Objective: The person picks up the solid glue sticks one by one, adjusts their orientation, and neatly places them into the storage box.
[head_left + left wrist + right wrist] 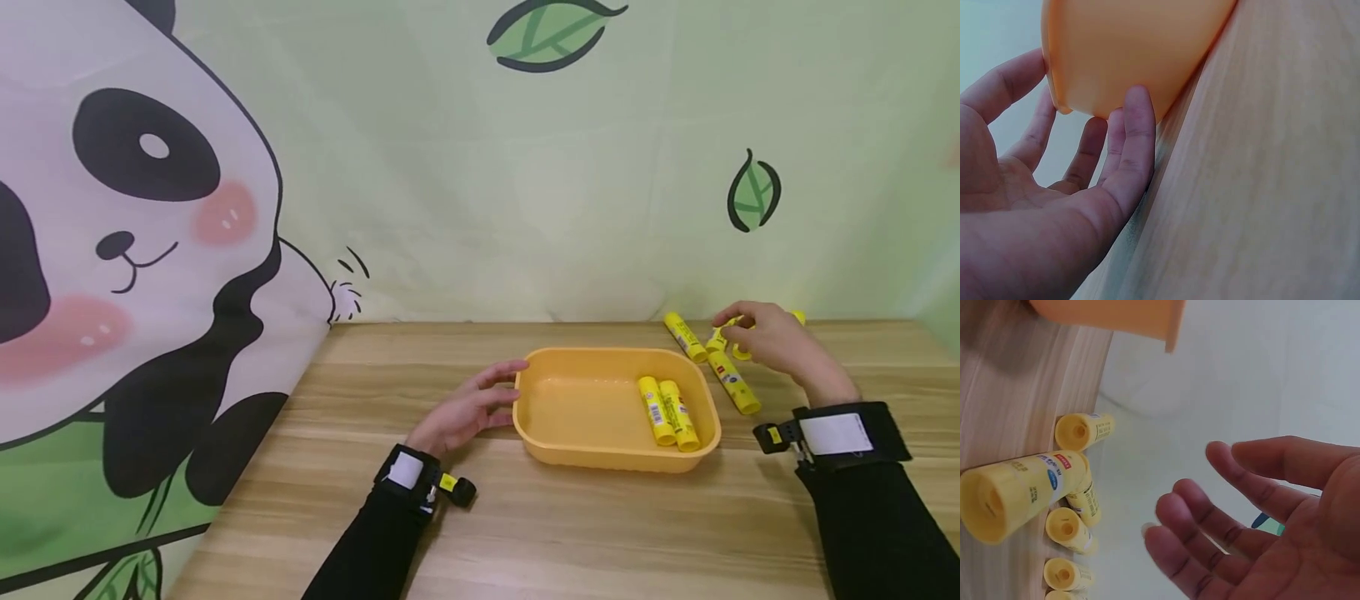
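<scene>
You are working at one wooden table, with one panda-and-leaf backdrop hanging behind it. One orange tray is sitting at the table's centre, and two yellow glue sticks are lying side by side inside it against its right wall. Your left hand is resting against the tray's left wall with fingers straight and relaxed, touching the plastic and gripping nothing. Your right hand is hovering over the loose glue sticks lying on the table just right of the tray; its fingers are spread apart and slightly bent, holding nothing in the right wrist view. In that view you are seeing six loose sticks, end-on; in the head view only about four are showing, the rest being hidden by your hand. Each stick is carrying a printed label with a red and blue mark, but the writing is too small to read. One camera band is sitting on each wrist.
</scene>
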